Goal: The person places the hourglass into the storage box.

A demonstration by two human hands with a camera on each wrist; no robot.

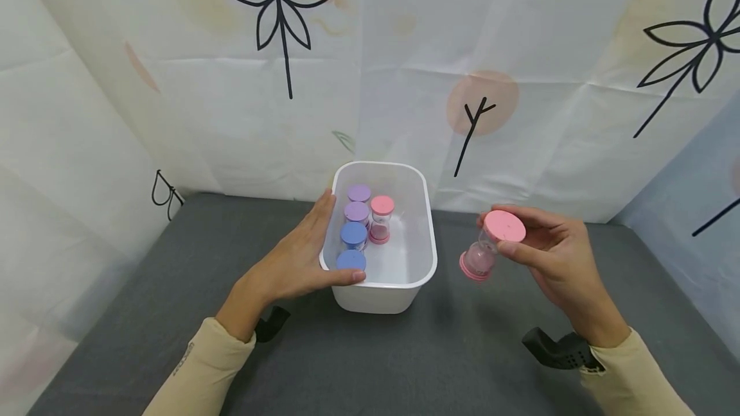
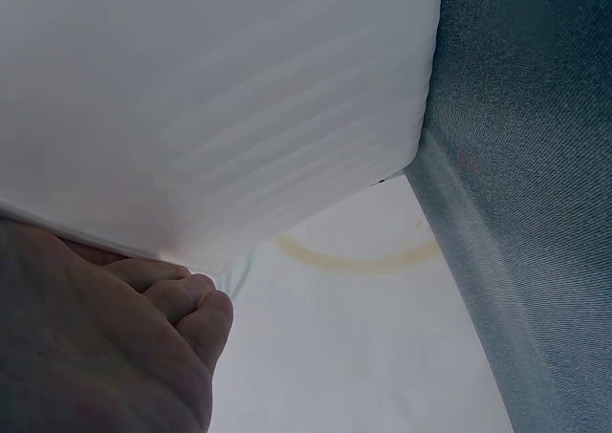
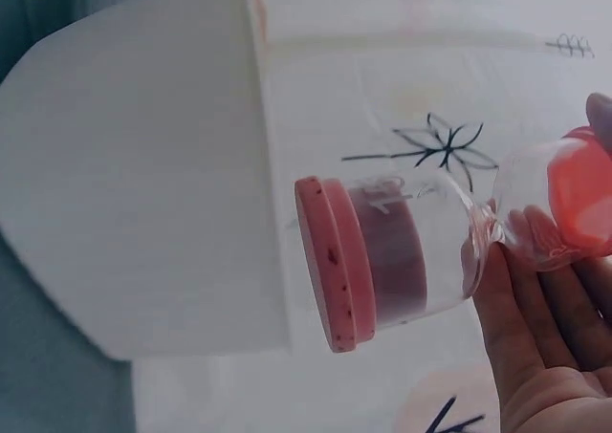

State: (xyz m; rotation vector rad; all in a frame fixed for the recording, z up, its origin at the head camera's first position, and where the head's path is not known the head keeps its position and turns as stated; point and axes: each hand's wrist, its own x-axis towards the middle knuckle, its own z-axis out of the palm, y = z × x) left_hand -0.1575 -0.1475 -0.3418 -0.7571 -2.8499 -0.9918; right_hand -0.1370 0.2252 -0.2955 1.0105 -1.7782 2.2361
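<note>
A white plastic bin [image 1: 405, 286] stands on the grey surface. Inside, along its left side, a row of sand timers shows two purple caps [image 1: 356, 211] and two blue caps [image 1: 354, 234]; beside them stands a pink sand timer [image 1: 379, 220]. My left hand [image 1: 295, 252] grips the bin's left rim, its thumb over the near corner; the fingers [image 2: 177, 294] lie at the rim in the left wrist view. To the right of the bin, my right hand [image 1: 552, 252] holds another pink sand timer [image 1: 491, 242], tilted, with pinkish sand in its lower bulb.
Grey cloth [image 1: 277, 364] covers the table. White patterned fabric [image 1: 393, 101] hangs behind the bin and on both sides. Each wrist wears a black strap device [image 1: 557, 348].
</note>
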